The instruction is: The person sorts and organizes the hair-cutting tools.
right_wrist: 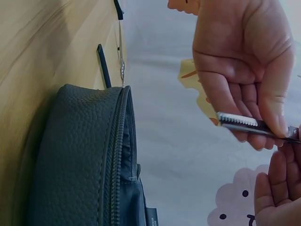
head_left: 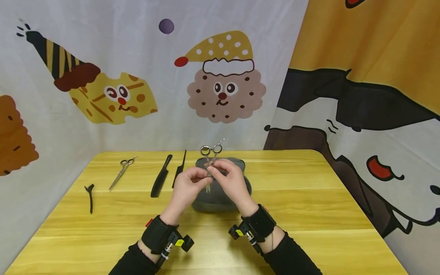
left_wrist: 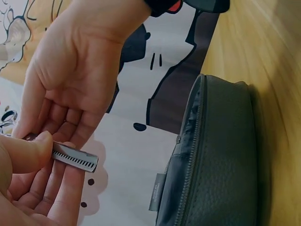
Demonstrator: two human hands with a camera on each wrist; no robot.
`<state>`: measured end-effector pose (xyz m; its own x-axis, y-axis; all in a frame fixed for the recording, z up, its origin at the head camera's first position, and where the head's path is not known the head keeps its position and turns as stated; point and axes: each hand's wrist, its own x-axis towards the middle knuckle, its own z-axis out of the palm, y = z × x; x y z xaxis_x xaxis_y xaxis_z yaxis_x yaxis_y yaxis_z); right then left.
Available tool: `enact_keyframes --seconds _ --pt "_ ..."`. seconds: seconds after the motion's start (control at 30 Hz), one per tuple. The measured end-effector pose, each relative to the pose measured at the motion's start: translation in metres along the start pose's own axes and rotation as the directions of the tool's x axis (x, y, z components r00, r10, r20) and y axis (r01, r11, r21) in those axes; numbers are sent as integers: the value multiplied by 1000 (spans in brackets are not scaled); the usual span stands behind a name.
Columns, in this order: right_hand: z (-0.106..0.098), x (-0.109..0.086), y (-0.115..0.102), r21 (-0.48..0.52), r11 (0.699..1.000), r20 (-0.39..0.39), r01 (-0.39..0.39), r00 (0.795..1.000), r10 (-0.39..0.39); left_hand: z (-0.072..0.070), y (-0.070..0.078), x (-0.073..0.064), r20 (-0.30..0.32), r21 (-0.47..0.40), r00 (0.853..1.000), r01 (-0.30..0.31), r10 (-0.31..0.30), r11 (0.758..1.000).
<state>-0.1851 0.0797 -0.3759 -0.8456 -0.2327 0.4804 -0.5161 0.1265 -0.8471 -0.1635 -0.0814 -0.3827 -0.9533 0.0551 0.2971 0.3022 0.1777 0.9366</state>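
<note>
A pair of thinning scissors (head_left: pixel 205 150) stands upright between my hands, finger rings at the top and blades down. My left hand (head_left: pixel 187 187) pinches the blades between thumb and fingers; the toothed blade (left_wrist: pixel 77 157) shows in the left wrist view. Higher up the shanks, my right hand (head_left: pixel 233 183) grips the scissors with thumb and forefinger. Behind and below both hands lies a dark grey zip pouch (head_left: pixel 220 200), partly hidden by them. Its zip is undone in both wrist views.
Left of the pouch on the wooden table (head_left: pixel 302 198) lie a tail comb (head_left: pixel 180 170), a black handled comb (head_left: pixel 159 181), a second pair of scissors (head_left: pixel 118 175) and a black hair clip (head_left: pixel 91 198). A printed curtain (head_left: pixel 137 46) hangs behind the table.
</note>
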Motion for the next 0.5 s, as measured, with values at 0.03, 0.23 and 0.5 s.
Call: enact_keyframes --seconds 0.03,0.23,0.5 --pt "0 0 0 -5 1000 4 -3 1000 3 0 -1 0 3 1 1000 -15 15 1000" --pt "-9 0 -2 -105 994 26 -9 1000 12 0 -36 4 16 64 969 -245 245 967" --pt "-36 4 0 -239 970 64 40 998 -25 -32 -20 10 -16 95 967 -253 256 963"
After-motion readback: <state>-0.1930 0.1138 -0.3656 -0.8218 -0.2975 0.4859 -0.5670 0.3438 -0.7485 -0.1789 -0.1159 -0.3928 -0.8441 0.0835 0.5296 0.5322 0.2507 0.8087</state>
